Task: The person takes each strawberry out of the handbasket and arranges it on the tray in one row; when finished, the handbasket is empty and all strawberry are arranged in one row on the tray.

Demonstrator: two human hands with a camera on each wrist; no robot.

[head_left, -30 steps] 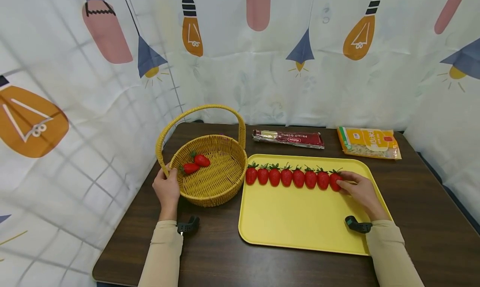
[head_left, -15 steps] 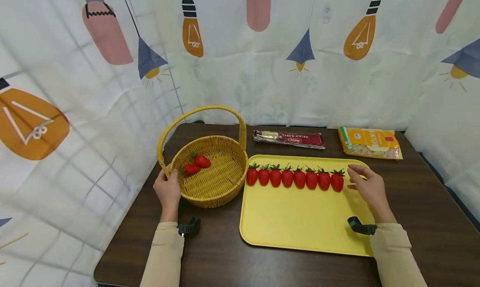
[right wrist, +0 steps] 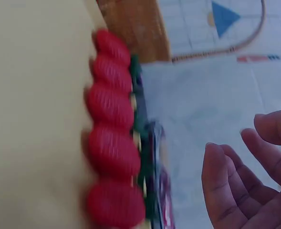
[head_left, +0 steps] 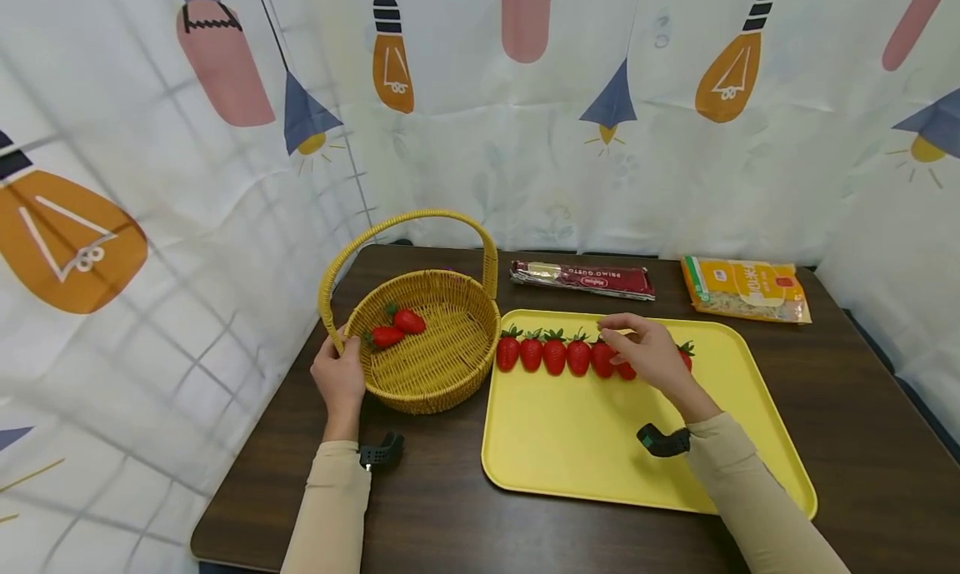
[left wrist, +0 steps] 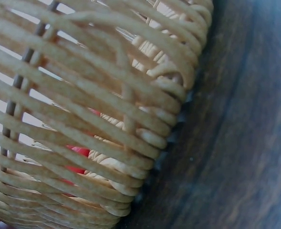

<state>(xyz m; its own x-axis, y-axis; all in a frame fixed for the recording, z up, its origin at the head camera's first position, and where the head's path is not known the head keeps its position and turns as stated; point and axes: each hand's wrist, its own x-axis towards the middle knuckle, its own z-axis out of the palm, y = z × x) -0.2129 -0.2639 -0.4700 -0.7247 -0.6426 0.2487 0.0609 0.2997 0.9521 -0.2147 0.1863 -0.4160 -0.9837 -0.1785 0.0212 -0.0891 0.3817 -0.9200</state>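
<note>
At the left of the head view, my left hand (head_left: 339,381) grips the rim of a yellow wicker basket (head_left: 427,402), by the foot of its handle. Two strawberries (head_left: 408,321) lie inside the basket. In the left wrist view the woven wall (left wrist: 97,90) fills most of the frame, with red showing through its gaps. My right hand (head_left: 651,356) hovers over a row of several strawberries (head_left: 554,356), its fingers loosely bent and holding nothing. It covers part of the row's right side. In the right wrist view its fingers (right wrist: 215,167) are apart from the strawberries (right wrist: 112,150).
The row lies along the far side of a yellow tray (head_left: 570,449), right of the basket. Behind the tray are a dark red packet (head_left: 583,280) and a yellow-orange food bag (head_left: 746,289). A printed curtain (head_left: 480,157) hangs behind the dark wooden table (head_left: 442,507).
My right hand has let go of the rightmost strawberry, drawn back to the right, then swung left over the row. The left hand stays on the basket.
</note>
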